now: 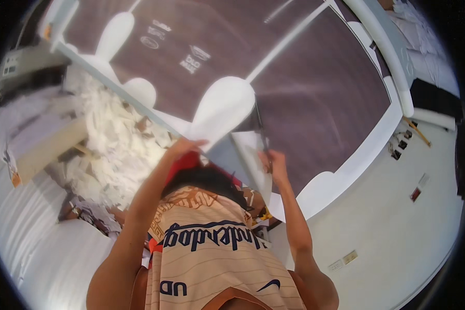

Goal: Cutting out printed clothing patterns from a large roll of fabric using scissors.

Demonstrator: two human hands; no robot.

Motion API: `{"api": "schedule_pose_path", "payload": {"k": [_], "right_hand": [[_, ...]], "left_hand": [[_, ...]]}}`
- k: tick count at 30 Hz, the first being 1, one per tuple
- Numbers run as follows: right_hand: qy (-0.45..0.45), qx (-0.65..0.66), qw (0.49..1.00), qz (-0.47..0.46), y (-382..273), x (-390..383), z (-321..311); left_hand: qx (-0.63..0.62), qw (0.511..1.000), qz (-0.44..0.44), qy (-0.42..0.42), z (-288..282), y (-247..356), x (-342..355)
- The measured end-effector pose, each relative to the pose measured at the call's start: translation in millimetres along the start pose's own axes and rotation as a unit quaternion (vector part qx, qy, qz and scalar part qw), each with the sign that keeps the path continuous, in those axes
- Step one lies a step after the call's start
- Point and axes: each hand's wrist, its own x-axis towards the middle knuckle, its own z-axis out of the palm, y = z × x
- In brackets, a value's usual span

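A large printed sheet, dark brown panels with white borders and small white marks, covers the table ahead of me. My right hand is closed around the handles of a pair of scissors. Their dark blades point away from me, beside a rounded white part of the print, where the sheet is cut and a white flap hangs by my wrist. To the left, my left hand grips the sheet's near edge below that white part; its fingertips are slightly blurred.
A big heap of white scraps lies left of the table. A beige box stands beside it. At the right, a long white roll runs along the table's edge; several black clips and a wall socket are on the pale wall.
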Motion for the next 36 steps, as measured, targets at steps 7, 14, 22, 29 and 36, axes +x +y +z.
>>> {"api": "schedule_pose_path", "payload": {"k": [7,14,22,29,36], "right_hand": [[-0.066,0.021,0.998,0.01,-14,29,-38],[-0.133,-0.032,0.991,-0.003,-27,57,-63],[-0.165,-0.108,0.98,0.031,-55,93,-82],[-0.216,-0.16,0.963,0.031,-87,118,-109],[-0.214,-0.182,0.959,0.035,-108,138,-119]], "left_hand": [[-0.043,0.999,0.024,0.007,3,-3,-2],[-0.02,1.0,0.017,0.005,-2,-9,4],[0.004,1.0,0.006,0.01,-5,2,-1],[0.094,0.995,-0.001,0.018,-10,-20,15],[0.052,0.993,0.103,-0.008,-14,-16,28]]}}
